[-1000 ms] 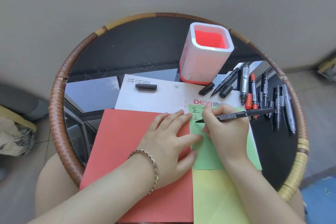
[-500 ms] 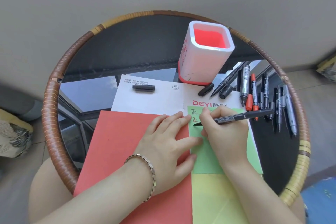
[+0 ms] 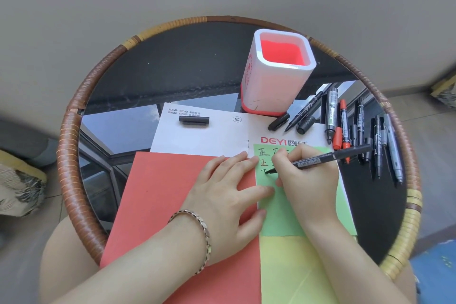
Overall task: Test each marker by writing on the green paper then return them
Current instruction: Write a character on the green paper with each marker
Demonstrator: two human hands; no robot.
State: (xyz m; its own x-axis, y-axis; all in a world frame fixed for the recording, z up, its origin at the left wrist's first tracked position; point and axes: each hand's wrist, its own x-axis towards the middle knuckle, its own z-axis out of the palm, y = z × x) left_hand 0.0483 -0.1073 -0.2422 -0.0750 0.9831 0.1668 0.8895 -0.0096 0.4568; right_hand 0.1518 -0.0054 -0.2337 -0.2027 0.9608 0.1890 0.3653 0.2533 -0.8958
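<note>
Now the right hand [image 3: 308,177] grips a slim black marker pen with a white label [image 3: 328,157], fingers curled round its lower barrel. The barrel slants up and to the right past the knuckles. Its tip touches the light green sheet of paper [image 3: 283,217] near that sheet's upper left corner, just below two rows of black handwritten characters. The green paper lies under the right hand and reaches beyond it on the near side.

The left hand [image 3: 227,195] lies flat with its fingers straight and spread. Its palm rests on a red sheet of paper [image 3: 160,205], and its fingertips press the left edge of the green paper, just beside the marker tip. A silver chain bracelet [image 3: 202,237] circles that wrist.

Near the far edge of the round black bench with a woven rattan rim [image 3: 71,155] stands a white square pen holder with a red inside [image 3: 276,81]. To its right lies a loose cluster of black, grey and red markers [image 3: 344,126], well apart from both hands. A black marker cap [image 3: 194,121] sits alone on a white printed card [image 3: 217,138] that lies under the coloured sheets.

A second ago the tip was working on the second-row character. That character is now whole, and the tip has dropped to a third row, where one short stroke shows. The left hand has kept its flat hold on the papers.
</note>
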